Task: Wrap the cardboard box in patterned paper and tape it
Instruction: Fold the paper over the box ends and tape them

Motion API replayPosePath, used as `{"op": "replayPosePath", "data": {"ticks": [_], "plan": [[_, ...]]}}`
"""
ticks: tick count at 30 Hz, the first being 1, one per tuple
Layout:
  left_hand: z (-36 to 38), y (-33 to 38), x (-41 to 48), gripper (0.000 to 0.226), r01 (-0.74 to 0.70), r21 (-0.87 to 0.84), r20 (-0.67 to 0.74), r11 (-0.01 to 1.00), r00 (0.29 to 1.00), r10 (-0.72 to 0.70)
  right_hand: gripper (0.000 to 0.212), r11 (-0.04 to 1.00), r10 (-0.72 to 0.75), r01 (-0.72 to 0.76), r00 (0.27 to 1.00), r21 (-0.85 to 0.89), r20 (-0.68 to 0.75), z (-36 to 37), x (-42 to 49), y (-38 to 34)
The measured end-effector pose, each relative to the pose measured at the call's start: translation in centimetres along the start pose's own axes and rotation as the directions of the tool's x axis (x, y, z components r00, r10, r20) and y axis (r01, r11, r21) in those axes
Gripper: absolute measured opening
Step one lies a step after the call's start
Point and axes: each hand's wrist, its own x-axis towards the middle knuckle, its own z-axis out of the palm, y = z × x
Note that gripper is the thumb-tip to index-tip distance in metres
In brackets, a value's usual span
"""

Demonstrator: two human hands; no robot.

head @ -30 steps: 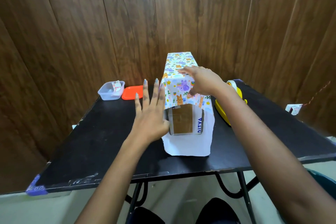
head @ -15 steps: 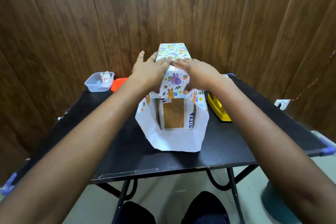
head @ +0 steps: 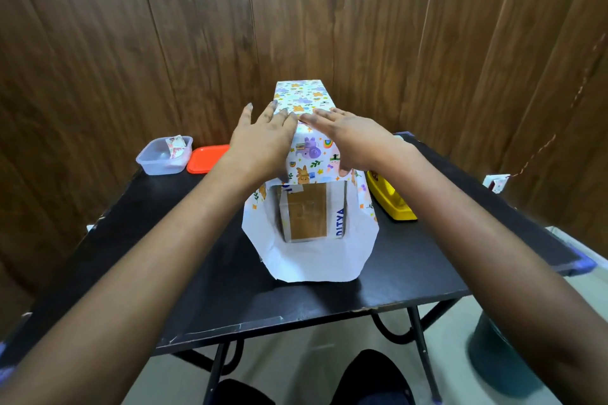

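A long cardboard box (head: 307, 212) lies on the black table (head: 184, 256), its near end bare, with brown tape and blue letters showing. Patterned paper (head: 304, 99) with cartoon animals covers its top and sides, and the paper's white underside (head: 312, 263) flares out around the near end. My left hand (head: 263, 138) lies flat on the top left edge of the wrapped box, fingers straight. My right hand (head: 350, 138) presses flat on the top right, fingertips meeting the left hand near the middle.
A clear plastic tub (head: 164, 154) with a folded paper scrap and an orange lid (head: 207, 158) sit at the table's back left. A yellow tape dispenser (head: 390, 197) stands just right of the box. A teal bin (head: 503, 358) is on the floor at right.
My left hand rose from the box's left side up onto the top beside my right hand. The paper's lower flaps have spread wider around the near end. The camera has moved closer.
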Motion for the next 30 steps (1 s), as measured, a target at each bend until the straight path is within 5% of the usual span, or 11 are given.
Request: {"op": "replayPosePath", "data": {"ticks": [6, 13, 22, 25, 30], "plan": [[0.8, 1.9, 0.8, 0.086, 0.077, -0.102, -0.150, 0.992, 0.984, -0.092, 0.108, 1.000, -0.004, 0.004, 1.000, -0.020, -0.016, -0.5, -0.1, 0.6], [1.3, 2.0, 0.5, 0.086, 0.000, -0.101, -0.215, 0.995, 0.976, -0.022, 0.109, 0.999, -0.028, 0.029, 0.999, 0.019, -0.035, 0.2, 0.0, 0.8], [1.9, 1.8, -0.2, 0.090, 0.009, -0.066, -0.206, 0.998, 0.978, -0.022, 0.099, 0.932, -0.051, 0.004, 0.992, 0.363, 0.119, -1.2, -0.1, 1.2], [1.9, 1.9, -0.2, 0.089, 0.005, -0.053, -0.209, 0.999, 0.978, -0.016, 0.085, 0.950, -0.040, 0.021, 0.998, 0.311, 0.056, -1.6, 0.7, 0.7], [1.7, 1.3, -0.3, 0.085, -0.034, -0.034, -0.229, 0.999, 0.973, 0.025, 0.092, 0.961, -0.030, 0.016, 0.998, 0.276, 0.047, -0.8, 1.6, 0.5]]}}
